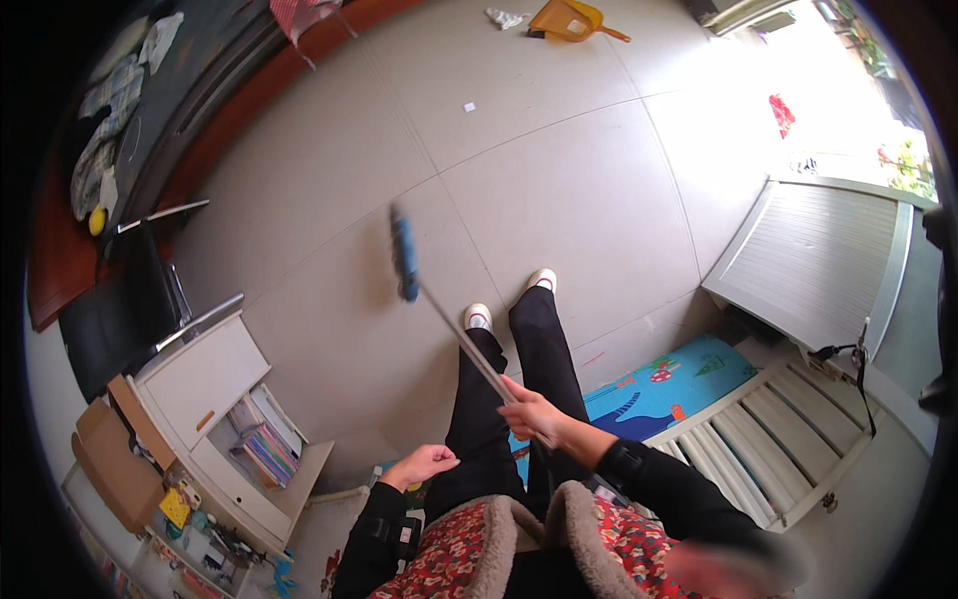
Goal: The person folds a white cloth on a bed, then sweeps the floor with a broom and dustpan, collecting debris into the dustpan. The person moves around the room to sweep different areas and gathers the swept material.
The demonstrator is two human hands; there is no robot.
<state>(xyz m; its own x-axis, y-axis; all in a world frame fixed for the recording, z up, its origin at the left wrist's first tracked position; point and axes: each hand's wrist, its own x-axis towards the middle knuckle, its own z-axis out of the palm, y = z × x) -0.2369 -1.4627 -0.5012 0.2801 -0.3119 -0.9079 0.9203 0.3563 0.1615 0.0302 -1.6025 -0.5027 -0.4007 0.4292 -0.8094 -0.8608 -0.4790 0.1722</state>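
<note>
A broom with a grey metal handle and a blurred blue head slants out to the front left. Its dark bristles face left, and I cannot tell whether they touch the tiles. My right hand is wrapped around the handle near its end. My left hand is beside my left thigh, fingers curled in and nothing visible in them. Below the broom, my two white shoes stand on the pale tiled floor.
An orange dustpan lies far ahead beside a crumpled white scrap. A small white piece is nearer. On the left stand a black chair and white cabinet. A white slatted gate and blue printed mat are right.
</note>
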